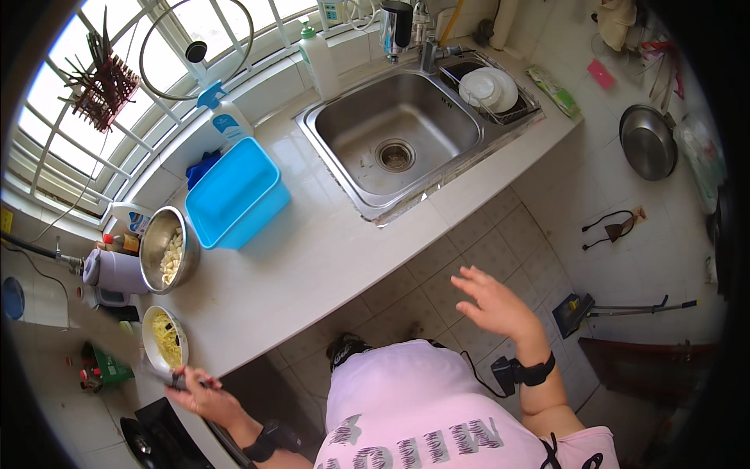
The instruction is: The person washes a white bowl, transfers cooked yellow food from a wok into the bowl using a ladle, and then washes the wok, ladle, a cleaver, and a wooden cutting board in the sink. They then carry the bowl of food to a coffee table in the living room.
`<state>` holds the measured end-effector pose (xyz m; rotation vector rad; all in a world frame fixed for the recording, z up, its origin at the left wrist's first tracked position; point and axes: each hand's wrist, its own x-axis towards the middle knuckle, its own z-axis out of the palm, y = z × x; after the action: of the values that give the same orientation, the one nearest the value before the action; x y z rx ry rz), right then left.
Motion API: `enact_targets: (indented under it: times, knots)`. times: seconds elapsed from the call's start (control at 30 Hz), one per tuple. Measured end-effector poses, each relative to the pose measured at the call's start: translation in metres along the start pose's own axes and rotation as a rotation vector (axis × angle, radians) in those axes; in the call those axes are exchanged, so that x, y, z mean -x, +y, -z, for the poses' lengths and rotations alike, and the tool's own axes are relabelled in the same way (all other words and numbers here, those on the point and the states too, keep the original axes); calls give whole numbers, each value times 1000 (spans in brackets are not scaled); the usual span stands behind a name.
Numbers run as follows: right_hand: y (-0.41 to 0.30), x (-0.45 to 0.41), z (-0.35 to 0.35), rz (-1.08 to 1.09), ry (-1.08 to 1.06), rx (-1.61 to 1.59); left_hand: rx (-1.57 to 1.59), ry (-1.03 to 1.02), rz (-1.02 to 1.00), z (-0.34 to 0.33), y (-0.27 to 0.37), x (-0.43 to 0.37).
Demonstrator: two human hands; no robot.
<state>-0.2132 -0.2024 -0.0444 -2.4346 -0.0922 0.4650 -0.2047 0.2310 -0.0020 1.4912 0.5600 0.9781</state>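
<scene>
My left hand [202, 396] grips the dark handle of a kitchen knife with a broad blade [111, 339], blurred and pointing to the upper left. The knife is beside a white bowl [148, 346] of pale yellow shreds with some dark pieces. Beyond this bowl stands a steel bowl [150, 252] holding pale chopped pieces. My right hand [489, 302] holds nothing; its fingers are spread in the air in front of the counter edge, over the floor. An empty blue plastic basin [266, 208] stands tilted in view on the counter.
A steel sink [375, 123] is set into the counter [328, 258], with a rack of white dishes [498, 91] at its right. A spray bottle [228, 120] and a pump bottle [319, 64] stand along the window. A purple container [120, 271] is beside the steel bowl; a black hob [170, 437] lies at lower left.
</scene>
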Motion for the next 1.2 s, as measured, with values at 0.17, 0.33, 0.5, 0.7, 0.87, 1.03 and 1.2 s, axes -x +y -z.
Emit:
enact_targets:
  times: [0.17,0.33,0.5,0.7,0.87,1.03,1.2]
  knots:
    - [28,-46,77,54,263,39,256,-637,487,-118,24,56]
    - [59,-118,137,109,456,122,263,-913,855,-224,6,91]
    - [116,-181,212,61,566,84,207,-1061,973,-323,-3,101]
    - [199,-317,291,-21,675,-3,120,-1101,1007,-413,-28,102]
    - [273,-454,336,-117,726,-88,41,-998,1008,-470,-27,125]
    - [299,-539,345,-94,625,-158,12,-844,1040,-499,-33,136]
    - [324,-565,344,-80,601,-152,-17,-798,1036,-521,-34,143]
